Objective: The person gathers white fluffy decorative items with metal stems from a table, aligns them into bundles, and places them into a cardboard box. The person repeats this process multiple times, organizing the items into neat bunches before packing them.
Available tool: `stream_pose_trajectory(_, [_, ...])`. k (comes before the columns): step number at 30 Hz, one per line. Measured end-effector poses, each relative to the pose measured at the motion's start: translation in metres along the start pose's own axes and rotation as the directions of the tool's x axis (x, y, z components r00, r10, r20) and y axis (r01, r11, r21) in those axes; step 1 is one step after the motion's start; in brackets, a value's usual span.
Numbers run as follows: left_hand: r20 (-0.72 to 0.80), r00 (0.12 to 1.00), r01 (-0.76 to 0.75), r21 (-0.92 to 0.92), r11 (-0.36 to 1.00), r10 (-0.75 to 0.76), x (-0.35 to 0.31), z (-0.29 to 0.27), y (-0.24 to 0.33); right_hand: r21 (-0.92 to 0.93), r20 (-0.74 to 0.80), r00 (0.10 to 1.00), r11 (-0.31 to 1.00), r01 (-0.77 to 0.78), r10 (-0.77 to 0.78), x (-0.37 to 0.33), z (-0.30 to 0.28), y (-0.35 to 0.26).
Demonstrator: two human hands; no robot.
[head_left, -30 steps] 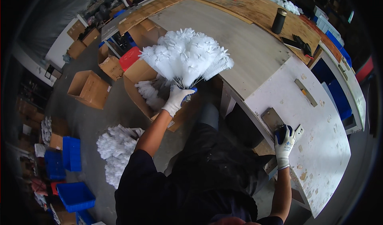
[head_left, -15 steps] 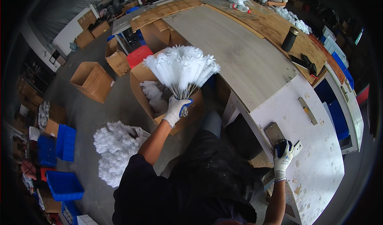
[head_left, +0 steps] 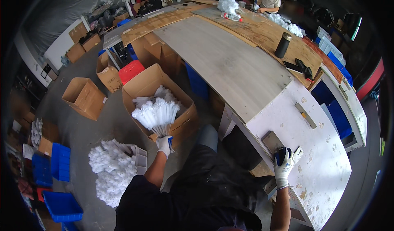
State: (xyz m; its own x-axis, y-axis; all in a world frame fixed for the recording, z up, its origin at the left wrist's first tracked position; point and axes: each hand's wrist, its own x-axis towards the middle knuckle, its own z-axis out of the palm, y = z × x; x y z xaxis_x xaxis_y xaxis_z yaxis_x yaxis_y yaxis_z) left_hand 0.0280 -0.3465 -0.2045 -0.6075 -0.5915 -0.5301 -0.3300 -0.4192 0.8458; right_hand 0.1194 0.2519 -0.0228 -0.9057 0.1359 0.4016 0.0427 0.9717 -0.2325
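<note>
My left hand (head_left: 164, 145), in a white glove with blue coating, is closed around the thin wire stems of a bundle of white bristle brushes (head_left: 154, 115). Their fluffy heads fan out over the near side of an open cardboard box (head_left: 141, 81), where more white brushes (head_left: 165, 93) lie. On the white tabletop my right hand (head_left: 282, 167), gloved alike, has its fingers curled beside a flat metal plate (head_left: 272, 142). A pale strip with a notched edge (head_left: 298, 154) sticks out next to that hand. What those fingers hold, if anything, is hidden.
A crate (head_left: 140, 159) beside a large heap of white brushes (head_left: 113, 171) stands at my left. Beyond are cardboard boxes (head_left: 84, 97), a red container (head_left: 131, 71) and blue bins (head_left: 61, 206). A dark flask (head_left: 283, 45) stands on the bench; a person (head_left: 269, 0) works at its far end.
My left hand has lowered the brush bundle, bringing its heads down to the cardboard box. My right hand stays by the metal plate. The whole view has shifted, showing another person far off.
</note>
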Motion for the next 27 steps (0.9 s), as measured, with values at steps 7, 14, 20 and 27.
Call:
stream_pose_trajectory(7, [-0.086, 0.994, 0.07, 0.095, 0.993, -0.062, 0.022, -0.026, -0.03, 0.098, 0.036, 0.997, 0.993, -0.068, 0.065, 0.003, -0.003, -0.006])
stream_pose_trajectory(14, [-0.083, 0.992, 0.101, 0.141, 0.985, -0.09, 0.027, -0.03, -0.033, 0.082, -0.012, 0.999, 0.996, -0.039, 0.04, 0.004, -0.009, -0.015])
stream_pose_trajectory(20, [-0.037, 0.994, 0.104, 0.16, 0.982, -0.099, 0.026, -0.035, -0.033, 0.092, -0.016, 0.999, 0.995, -0.038, 0.039, 0.007, -0.008, -0.015])
stream_pose_trajectory(27, [-0.021, 0.996, 0.089, 0.184, 0.979, -0.086, 0.036, -0.041, -0.043, 0.08, -0.026, 0.999, 0.997, -0.021, 0.023, 0.006, -0.009, -0.014])
